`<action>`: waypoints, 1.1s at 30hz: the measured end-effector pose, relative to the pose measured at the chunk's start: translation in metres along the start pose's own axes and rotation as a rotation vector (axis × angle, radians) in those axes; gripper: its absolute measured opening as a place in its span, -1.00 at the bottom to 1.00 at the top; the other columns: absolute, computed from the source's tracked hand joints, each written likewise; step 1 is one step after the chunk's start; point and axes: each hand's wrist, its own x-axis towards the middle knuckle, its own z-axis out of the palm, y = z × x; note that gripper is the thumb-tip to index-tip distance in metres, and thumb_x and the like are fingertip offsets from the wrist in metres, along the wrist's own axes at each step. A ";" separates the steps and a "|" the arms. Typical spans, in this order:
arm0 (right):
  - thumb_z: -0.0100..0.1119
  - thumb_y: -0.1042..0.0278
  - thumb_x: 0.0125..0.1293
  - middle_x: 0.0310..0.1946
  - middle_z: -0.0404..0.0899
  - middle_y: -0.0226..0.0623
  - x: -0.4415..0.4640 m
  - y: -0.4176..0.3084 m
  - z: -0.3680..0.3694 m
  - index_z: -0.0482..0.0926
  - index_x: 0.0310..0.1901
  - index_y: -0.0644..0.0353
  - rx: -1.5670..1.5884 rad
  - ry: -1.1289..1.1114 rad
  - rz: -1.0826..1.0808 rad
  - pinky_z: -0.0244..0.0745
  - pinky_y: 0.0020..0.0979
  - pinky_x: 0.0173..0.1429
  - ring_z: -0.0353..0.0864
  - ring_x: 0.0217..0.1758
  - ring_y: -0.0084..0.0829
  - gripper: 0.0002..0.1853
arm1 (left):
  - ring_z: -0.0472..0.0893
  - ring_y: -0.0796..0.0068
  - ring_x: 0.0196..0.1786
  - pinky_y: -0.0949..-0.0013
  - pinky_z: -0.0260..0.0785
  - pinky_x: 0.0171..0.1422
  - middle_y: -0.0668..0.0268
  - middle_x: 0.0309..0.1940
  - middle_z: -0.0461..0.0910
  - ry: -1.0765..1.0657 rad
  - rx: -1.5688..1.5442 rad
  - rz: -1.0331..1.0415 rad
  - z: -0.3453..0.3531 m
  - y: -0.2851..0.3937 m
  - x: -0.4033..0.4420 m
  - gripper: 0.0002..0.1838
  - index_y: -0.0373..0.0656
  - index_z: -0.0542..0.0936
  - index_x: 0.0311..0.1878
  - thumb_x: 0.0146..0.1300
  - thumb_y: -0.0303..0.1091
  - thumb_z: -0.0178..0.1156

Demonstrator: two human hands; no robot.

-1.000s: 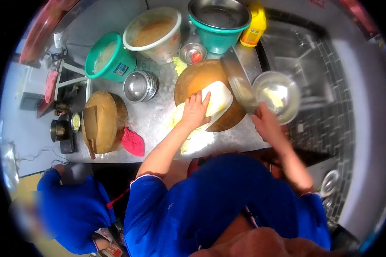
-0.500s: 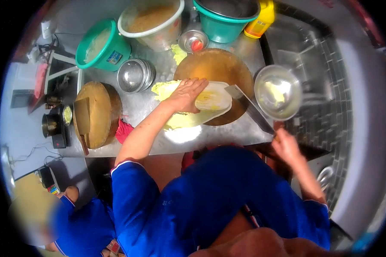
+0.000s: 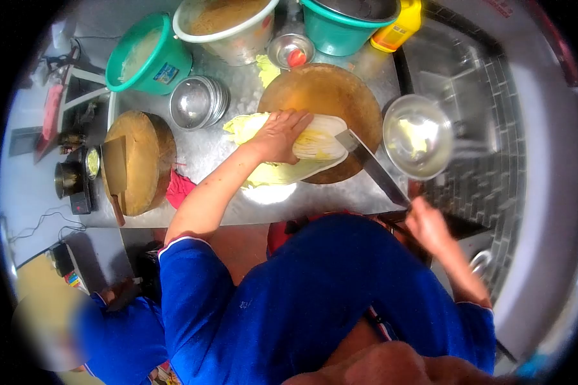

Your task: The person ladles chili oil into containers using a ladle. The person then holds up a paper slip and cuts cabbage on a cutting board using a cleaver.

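Observation:
A halved napa cabbage (image 3: 323,136), cut face up, lies across a round wooden chopping block (image 3: 331,88). My left hand (image 3: 280,136) grips it from above, fingers over the top and thumb on the near side. In my right hand (image 3: 429,224) is the handle of a cleaver (image 3: 380,173), fingers wrapped round it. The blade slants up and left, its tip at the cabbage's right-hand, white stem end; whether it touches is hard to tell. A metal bowl (image 3: 398,163) with pale yellow leaf pieces stands right of the block.
A second block (image 3: 157,160) bears another cleaver (image 3: 114,165) at left. Stacked metal bowls (image 3: 192,102), a green bucket (image 3: 125,77), a white bucket (image 3: 237,48) and a teal bucket (image 3: 334,40) stand behind. A yellow jug (image 3: 397,29) is far right. Another person's blue sleeve (image 3: 125,337) shows lower left.
The view has shifted slightly. My left hand stays on the cabbage, and the cleaver in my right hand remains close to its stem end with little movement.

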 end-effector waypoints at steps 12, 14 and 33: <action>0.05 0.47 0.32 -0.37 0.52 0.18 0.043 0.020 0.033 0.23 -0.13 0.28 0.022 -0.208 0.108 0.47 0.10 -0.22 0.58 -0.29 0.25 -0.78 | 0.18 0.07 0.53 0.01 -0.08 0.61 0.08 0.54 0.15 -0.060 0.108 -0.006 0.008 -0.001 0.000 0.21 -0.17 0.07 0.58 -0.12 -0.02 0.50; 0.00 0.45 0.35 -0.37 0.53 0.18 0.050 0.036 0.054 0.23 -0.14 0.27 0.056 -0.200 0.103 0.46 0.11 -0.23 0.59 -0.30 0.25 -0.82 | 0.19 0.05 0.53 0.00 -0.08 0.62 0.09 0.54 0.15 -0.053 0.137 0.005 0.006 -0.006 0.005 0.24 -0.16 0.06 0.59 -0.15 -0.01 0.53; 0.20 0.50 0.20 -0.40 0.58 -0.05 0.094 0.048 -0.103 0.32 -0.18 0.19 -0.354 -0.158 -0.363 0.59 -0.07 -0.32 0.66 -0.39 0.05 -0.76 | 0.18 0.13 0.55 -0.03 -0.13 0.65 0.21 0.54 0.17 -0.089 0.268 0.226 -0.005 -0.017 0.011 0.26 -0.09 0.07 0.60 -0.18 -0.08 0.57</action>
